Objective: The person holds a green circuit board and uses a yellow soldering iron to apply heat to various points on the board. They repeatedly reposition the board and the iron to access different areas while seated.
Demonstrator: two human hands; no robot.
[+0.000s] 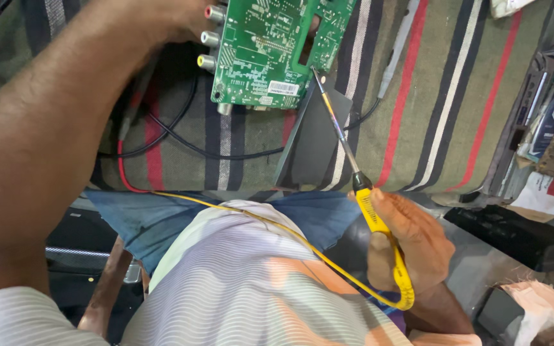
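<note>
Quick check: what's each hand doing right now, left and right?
Left hand: on the edge of the green circuit board; grip cannot be told, fingers mostly out of frame.
Right hand: closed around the yellow soldering iron, tip at the board.

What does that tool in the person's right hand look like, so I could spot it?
Start at the striped cloth and find the green circuit board on it. A long thin metal shaft runs from the board's lower edge to the right hand. That soldering iron alone has a yellow handle and cord.
</note>
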